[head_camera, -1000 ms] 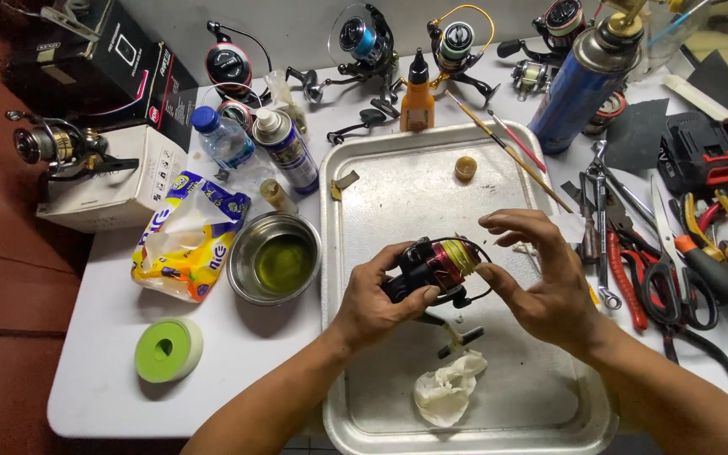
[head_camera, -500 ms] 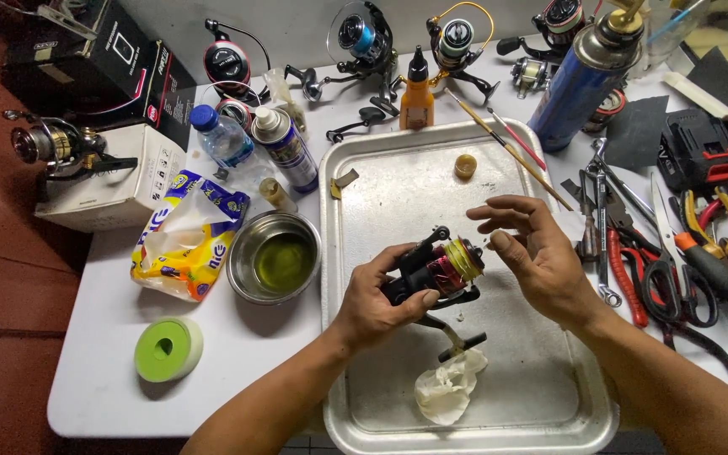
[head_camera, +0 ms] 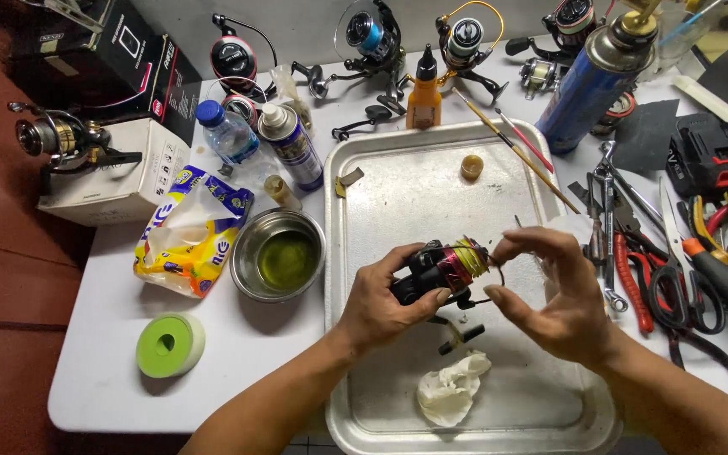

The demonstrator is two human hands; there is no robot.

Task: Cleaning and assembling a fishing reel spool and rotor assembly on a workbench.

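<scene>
In the head view, we hold a fishing reel (head_camera: 441, 271) over the middle of a metal tray (head_camera: 398, 190). The reel is black with a red band, and its spool is wound with yellow-green line. Our left hand (head_camera: 381, 297) is clamped around the reel's body from the near left, thumb over the top. Our right hand (head_camera: 554, 295) sits just right of the spool, fingers curled but not closed, fingertips at the spool's edge and a thin wire bail. We cannot tell whether they pinch the line itself. The reel's handle pokes out below, partly covered by the left hand. On the tray near us lies a crumpled white rag (head_camera: 452, 388). Left of the tray stands a steel bowl (head_camera: 279, 254) of greenish liquid. The pliers (head_camera: 634, 278) to the right overlap, so individual tools are hard to separate.
</scene>
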